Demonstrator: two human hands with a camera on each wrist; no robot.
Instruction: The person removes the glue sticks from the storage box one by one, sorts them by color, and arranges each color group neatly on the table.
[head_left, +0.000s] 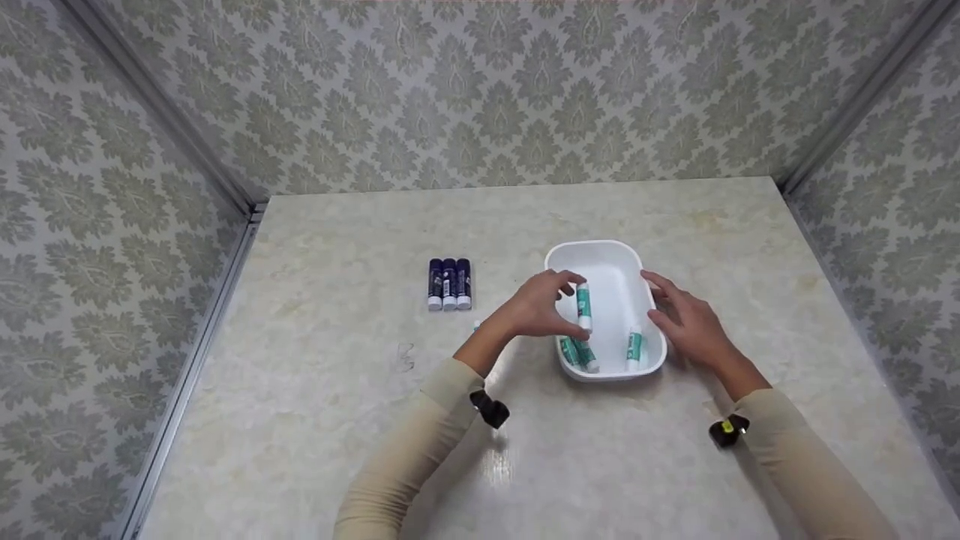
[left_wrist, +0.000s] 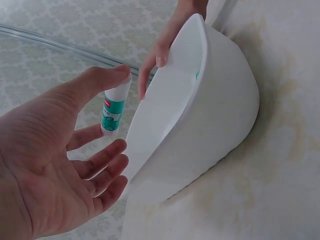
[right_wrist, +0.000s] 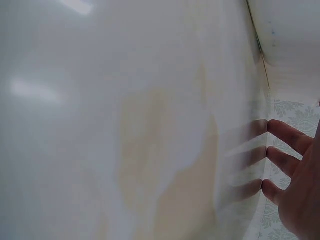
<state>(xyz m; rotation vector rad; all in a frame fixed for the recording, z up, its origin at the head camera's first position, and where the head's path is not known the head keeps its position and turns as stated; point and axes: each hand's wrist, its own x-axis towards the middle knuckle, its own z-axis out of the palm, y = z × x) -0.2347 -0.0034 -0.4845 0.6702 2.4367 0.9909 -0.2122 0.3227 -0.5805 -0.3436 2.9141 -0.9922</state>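
My left hand (head_left: 541, 306) pinches a green-and-white glue stick (head_left: 584, 306) between thumb and forefinger, above the left side of a white plastic tub (head_left: 600, 251). In the left wrist view, the thumb presses the top end of this glue stick (left_wrist: 113, 112) and the other fingers are spread apart from it. Inside the tub, two similar glue sticks (head_left: 586, 355) lie in the near left corner and another glue stick (head_left: 634, 348) is at the near right. My right hand (head_left: 691, 328) touches the tub's right side with loosely extended fingers. The right wrist view shows its fingertips (right_wrist: 258, 186) by the tabletop.
Left of the tub, three dark blue glue sticks (head_left: 449, 285) with white ends lie side by side. A thin wavy line (head_left: 406, 358) shows on the marbled tabletop (head_left: 322, 420). A small item peeks out behind the left wrist. Patterned walls (head_left: 495, 97) enclose the table.
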